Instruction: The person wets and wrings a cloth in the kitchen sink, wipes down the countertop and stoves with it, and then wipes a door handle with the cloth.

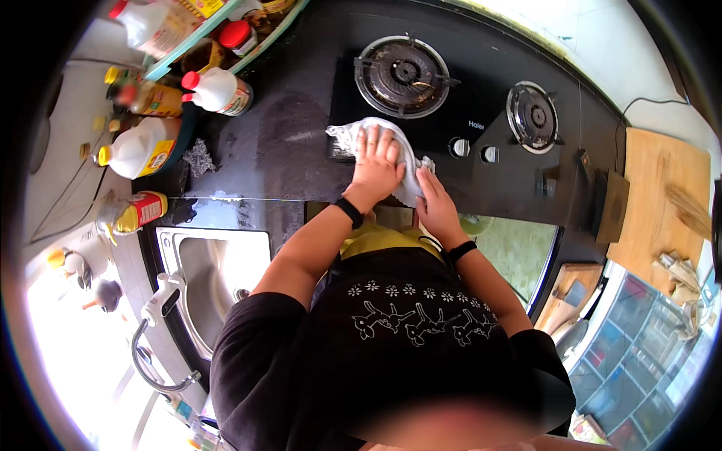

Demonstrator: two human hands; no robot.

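Note:
A white-grey cloth (407, 147) lies bunched on the front left part of a black glass gas hob (485, 138), over its front edge. My left hand (377, 163) presses down on the cloth, palm down, with the fingers a little spread. At the cloth's right end, my right hand (435, 202) has its fingers along the folds, and a crumpled bit shows past the fingertips. Behind the cloth sits the large left burner (403, 76), its pan support stained. Two control knobs (461, 147) are to the right of my hands, before the smaller right burner (532, 116).
Bottles and jars crowd the left, among them a white jug (138, 147) and a red-capped bottle (220, 93) beside a green rack (194, 39). A steel scourer (198, 158) lies near them. Front left is a sink (208, 265) with a tap (161, 301); wooden boards (648, 186) stand right.

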